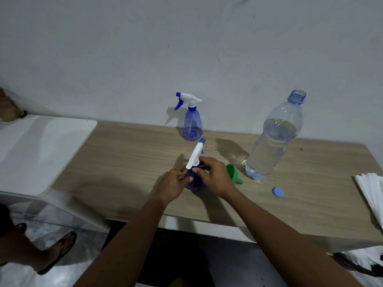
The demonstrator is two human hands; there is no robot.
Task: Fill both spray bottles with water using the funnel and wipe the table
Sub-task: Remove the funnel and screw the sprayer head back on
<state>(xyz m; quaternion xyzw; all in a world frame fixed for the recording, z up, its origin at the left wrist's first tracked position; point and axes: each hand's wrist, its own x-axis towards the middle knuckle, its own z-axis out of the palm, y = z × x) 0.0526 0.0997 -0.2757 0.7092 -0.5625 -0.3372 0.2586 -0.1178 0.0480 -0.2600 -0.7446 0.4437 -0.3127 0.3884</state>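
Spray bottles: two, both translucent blue, each with a white trigger head and a blue nozzle tip.
Other counts: one green funnel [233, 174], one clear water bottle [273, 141], one loose blue cap [278, 192], one stack of white paper sheets [371, 193], two hands.
Near spray bottle [194, 182]: upright near the middle of the desk [124, 162], closer to the front edge than the back. The hands cover most of its body. The trigger head sits at the neck, nozzle pointing toward the back edge.
Far spray bottle [192, 125]: upright at the back edge by the wall, behind the near one and apart from it. Its nozzle and blue trigger point left, and a thin tube runs down inside to a blue end piece.
Left hand [172, 186]: fingers curled round the near spray bottle's body from the left, gripping it.
Right hand [213, 177]: fingers curled round the neck just under the trigger head, gripping it.
Funnel: on its side just right of the right hand, between the near spray bottle and the water bottle.
Water bottle: upright, right of the middle, mouth open; water stands well above its middle, below the shoulder.
Spray bottle contents: cannot tell.
Cap: flat on the desk, in front of the water bottle, apart from it.
Paper sheets: at the right edge, partly cut off by the frame.
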